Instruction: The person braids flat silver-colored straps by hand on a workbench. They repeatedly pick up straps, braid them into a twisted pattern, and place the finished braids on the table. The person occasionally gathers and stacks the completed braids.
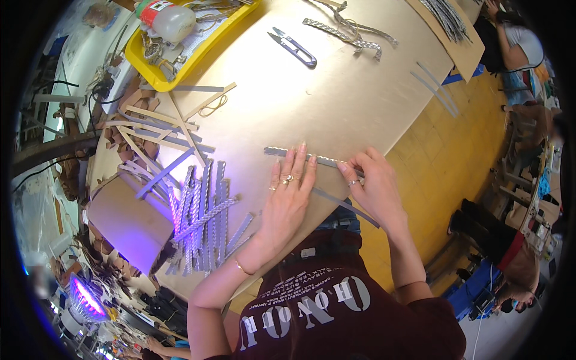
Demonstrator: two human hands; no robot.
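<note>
A narrow grey strip (pixel 327 161) with a silvery braided cord along it lies near the table's right edge. My left hand (pixel 290 195) rests across it, fingers stretched out flat, pressing it to the table. At the strip's right end, thumb and fingertips of my right hand (pixel 375 187) are pinched together on it; the exact grip is partly hidden. Below my hands, a plain grey strip (pixel 345 205) slants over the table edge toward my right wrist. Left of my left forearm is a pile of braided strips (pixel 195 210).
Beige and grey strips (pixel 162 129) lie scattered at left, near a curved brown sheet (pixel 129 219). Farther off are thread snips (pixel 294 48), loose braids (pixel 345 36) and a yellow tray (pixel 201 57) holding a bottle (pixel 171 23). A lit lamp (pixel 87 298) stands at lower left.
</note>
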